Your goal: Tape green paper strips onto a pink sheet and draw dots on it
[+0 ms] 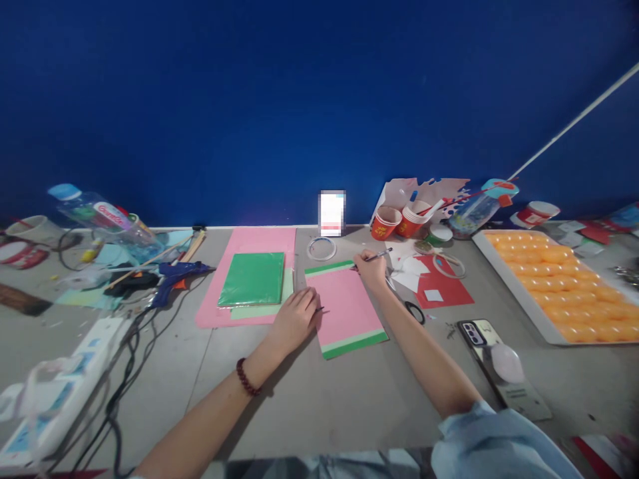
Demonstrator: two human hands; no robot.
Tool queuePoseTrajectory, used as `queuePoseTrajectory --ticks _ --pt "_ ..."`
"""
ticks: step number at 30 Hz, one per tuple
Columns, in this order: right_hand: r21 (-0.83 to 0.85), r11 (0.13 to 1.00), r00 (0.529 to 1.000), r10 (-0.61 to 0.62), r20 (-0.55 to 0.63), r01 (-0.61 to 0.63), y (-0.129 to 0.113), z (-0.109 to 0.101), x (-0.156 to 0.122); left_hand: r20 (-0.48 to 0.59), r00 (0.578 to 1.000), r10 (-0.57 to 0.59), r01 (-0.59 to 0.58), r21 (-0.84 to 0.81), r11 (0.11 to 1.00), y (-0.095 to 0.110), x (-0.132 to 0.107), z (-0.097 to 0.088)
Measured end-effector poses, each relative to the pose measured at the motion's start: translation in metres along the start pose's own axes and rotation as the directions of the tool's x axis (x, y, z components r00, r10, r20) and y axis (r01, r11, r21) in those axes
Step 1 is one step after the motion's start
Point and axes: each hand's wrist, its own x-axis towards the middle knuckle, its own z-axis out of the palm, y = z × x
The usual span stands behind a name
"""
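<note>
A pink sheet with green strips along its top and bottom edges lies slightly turned on the table in front of me. My right hand is closed around a pen, whose tip points at the sheet's top green strip. At the sheet's left edge rests my left hand, fingers bent and together; a small dark, thin thing sticks out by the fingertips, too small to name. Left of it, a green pack of paper lies on a larger pink sheet.
Behind the sheet are a roll of tape and a blurred upright screen. A blue glue gun and power strip stand left. Right are red paper cups, black-handled scissors, a phone and a tray of orange balls.
</note>
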Motion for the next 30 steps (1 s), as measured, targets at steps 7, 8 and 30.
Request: queuePoseTrajectory --ticks 7,8,30 --pt "-0.009 1.000 0.999 -0.017 -0.029 0.017 -0.0032 -0.0007 -0.0014 -0.009 1.000 0.002 -0.002 0.005 1.000 -0.0005 -0.0002 0.0005" --pt "-0.014 1.000 0.999 -0.021 -0.031 0.020 -0.0033 -0.0010 -0.0012 -0.010 1.000 0.002 -0.002 0.002 1.000 -0.0006 -0.0004 0.0010" --pt "-0.094 0.994 0.996 -0.055 -0.065 0.049 0.0009 -0.0059 0.0031 -0.005 1.000 -0.009 0.008 -0.022 1.000 0.0006 -0.0003 0.0003"
